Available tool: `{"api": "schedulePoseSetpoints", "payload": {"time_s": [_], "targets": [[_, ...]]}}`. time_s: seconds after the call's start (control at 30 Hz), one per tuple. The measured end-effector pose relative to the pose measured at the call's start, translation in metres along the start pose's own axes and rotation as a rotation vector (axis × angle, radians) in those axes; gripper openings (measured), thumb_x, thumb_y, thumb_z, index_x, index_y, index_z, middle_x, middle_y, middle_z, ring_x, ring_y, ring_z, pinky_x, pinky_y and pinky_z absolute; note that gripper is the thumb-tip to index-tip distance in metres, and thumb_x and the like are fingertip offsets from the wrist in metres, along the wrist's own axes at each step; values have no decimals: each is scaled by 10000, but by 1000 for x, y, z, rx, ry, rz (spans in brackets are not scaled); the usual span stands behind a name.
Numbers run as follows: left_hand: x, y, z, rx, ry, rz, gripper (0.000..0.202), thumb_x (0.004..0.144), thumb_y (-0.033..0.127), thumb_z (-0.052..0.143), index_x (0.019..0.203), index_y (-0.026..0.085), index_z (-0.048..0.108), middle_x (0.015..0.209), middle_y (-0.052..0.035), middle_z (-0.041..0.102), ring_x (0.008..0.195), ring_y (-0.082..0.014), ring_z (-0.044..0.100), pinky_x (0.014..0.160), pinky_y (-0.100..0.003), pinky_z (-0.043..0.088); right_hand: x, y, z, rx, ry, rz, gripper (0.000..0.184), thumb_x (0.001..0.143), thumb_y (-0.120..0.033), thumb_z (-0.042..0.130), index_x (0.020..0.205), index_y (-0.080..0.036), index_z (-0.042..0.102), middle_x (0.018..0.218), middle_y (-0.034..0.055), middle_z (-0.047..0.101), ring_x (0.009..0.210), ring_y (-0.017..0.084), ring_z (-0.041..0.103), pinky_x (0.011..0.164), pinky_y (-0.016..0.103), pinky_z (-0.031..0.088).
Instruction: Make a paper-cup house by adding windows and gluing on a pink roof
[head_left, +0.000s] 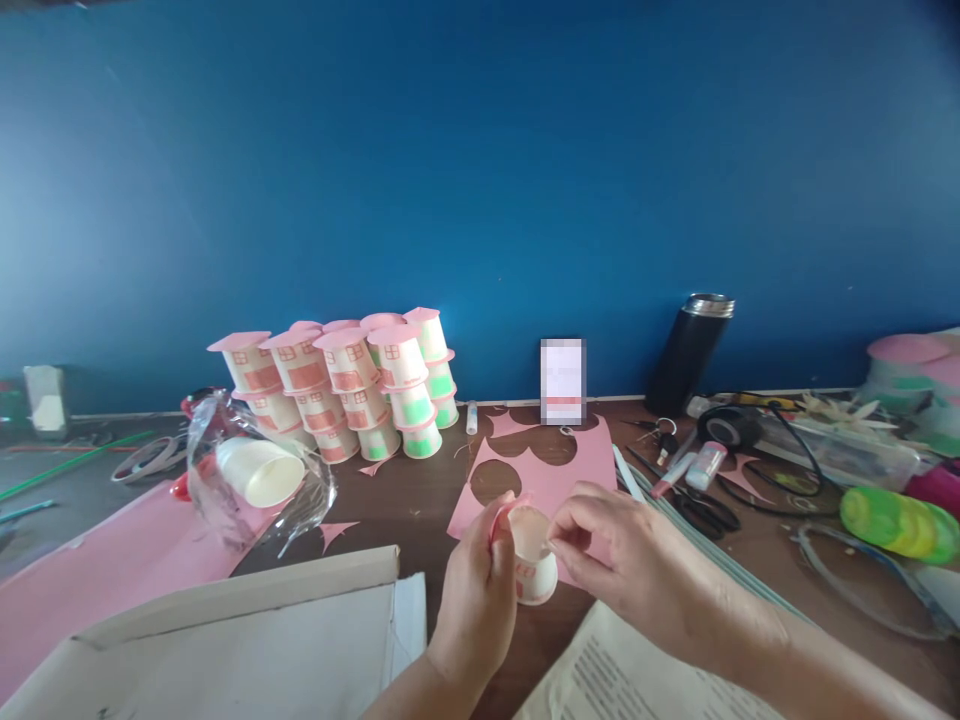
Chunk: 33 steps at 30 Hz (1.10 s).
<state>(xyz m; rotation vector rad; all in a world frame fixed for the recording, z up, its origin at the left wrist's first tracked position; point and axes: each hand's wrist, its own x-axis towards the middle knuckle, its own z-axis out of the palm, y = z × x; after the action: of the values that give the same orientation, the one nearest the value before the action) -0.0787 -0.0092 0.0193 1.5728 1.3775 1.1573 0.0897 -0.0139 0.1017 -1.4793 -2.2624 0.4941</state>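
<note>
Just in front of me a white paper cup (535,578) with red-drawn windows stands upside down, its narrow base upward. My left hand (478,590) is beside it, closed on a piece of pink paper (501,520) that shows at the thumb and fingertips. At the cup's upper right edge, my right hand (600,545) is closed in a pinch; whether anything is between those fingertips is hidden. Behind both hands lies a pink paper sheet (551,470) with round holes cut out of it.
Stacked decorated cups (349,375) with pink discs stand at the back left. A bag of white cups (262,472), a cardboard box (247,620) and a printed sheet (637,670) lie nearby. Rightward are scissors (709,512), a glue bottle (706,466) and a black flask (686,355).
</note>
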Motion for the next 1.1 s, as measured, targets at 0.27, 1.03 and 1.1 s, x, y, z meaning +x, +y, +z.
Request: {"api": "schedulePoseSetpoints", "payload": {"time_s": [0.27,1.03,1.1], "targets": [[-1,1,-1,21,-19,-19,432,984,375,320,1287,196,569,1281,-85,649,1168,-226,594,952,-344,471,-7,11,18,-170,99,-193,195,894,-101,508,762,-210,603,767,-10,579,707,160,544,680,318,416],[-1,2,-2,46,-35,34,430,995,347,303,1326,208,541,1306,-89,629,1207,-224,565,997,-372,451,-35,50,50,-438,392,-539,366,977,-104,404,1261,-213,607,1062,20,731,902,196,638,1009,478,308],[-2,0,-3,72,-22,55,430,995,347,303,1324,210,544,1298,-95,633,1197,-225,572,1007,-377,444,-37,53,51,-459,392,-541,398,963,-78,405,1290,-211,590,1088,20,729,898,195,643,1007,487,312]]}}
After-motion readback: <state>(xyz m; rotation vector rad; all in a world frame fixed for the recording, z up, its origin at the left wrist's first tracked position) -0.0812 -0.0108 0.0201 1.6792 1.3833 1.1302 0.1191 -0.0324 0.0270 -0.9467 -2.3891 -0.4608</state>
